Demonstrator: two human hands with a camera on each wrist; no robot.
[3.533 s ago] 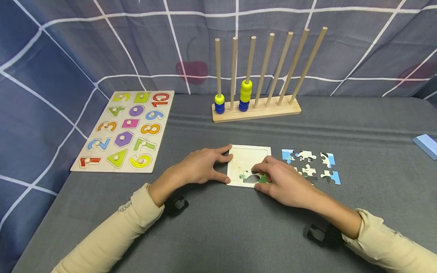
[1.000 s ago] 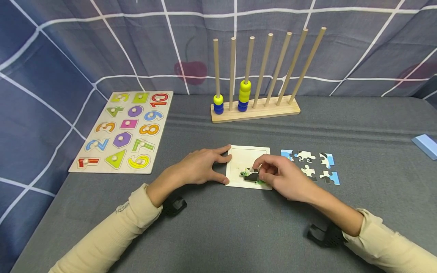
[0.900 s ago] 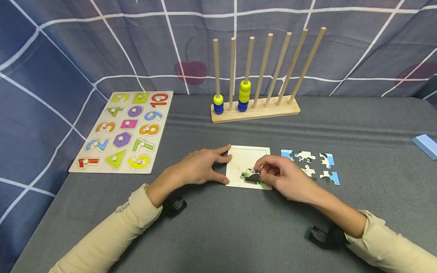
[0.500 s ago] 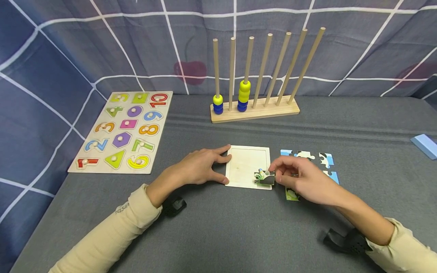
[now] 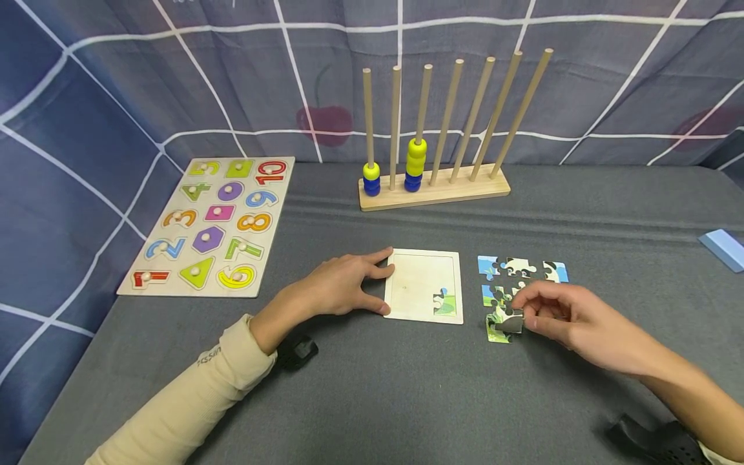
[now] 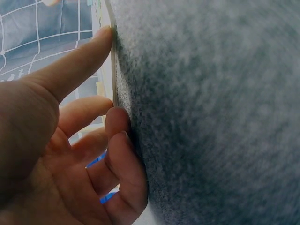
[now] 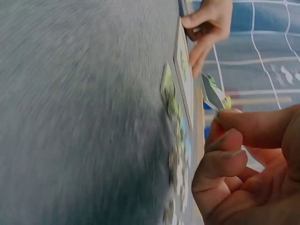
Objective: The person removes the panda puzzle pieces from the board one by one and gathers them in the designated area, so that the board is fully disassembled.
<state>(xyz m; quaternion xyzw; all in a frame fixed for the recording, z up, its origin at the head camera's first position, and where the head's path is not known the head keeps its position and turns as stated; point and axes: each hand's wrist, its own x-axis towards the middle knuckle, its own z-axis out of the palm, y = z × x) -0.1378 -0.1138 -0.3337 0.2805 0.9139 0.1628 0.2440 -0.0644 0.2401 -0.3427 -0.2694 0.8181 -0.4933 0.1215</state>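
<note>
Near the lower centre of the head view, the left hand [image 5: 340,284] lies on the grey table [image 5: 407,387], its fingers relaxed and spread, thumb and fingertips touching the left edge of the pale puzzle tray [image 5: 415,284]. The left wrist view shows the same contact, with the fingertips [image 6: 105,35] set against the thin edge of the tray. 1 green and blue piece [image 5: 444,303] sits in the tray's lower right corner.

To the right of the tray, the right hand [image 5: 572,320] has its thumb and forefinger curled in a pinch on a dark puzzle piece [image 5: 511,321]. The right wrist view shows that piece [image 7: 213,93] raised above the table, tilted, and gripped at 1 end. Just below it in the head view, a green piece [image 5: 494,332] lies flat on the table, close to the tray's lower right corner.

More loose pieces [image 5: 520,266] lie in a cluster above the right hand. At the left of the frame rests a number and shape board [image 5: 217,223]. At the top centre stands a wooden peg rack [image 5: 436,187] with 7 pegs, yellow and blue rings on 2 of them. A light blue block [image 5: 723,248] sits at the right edge.
</note>
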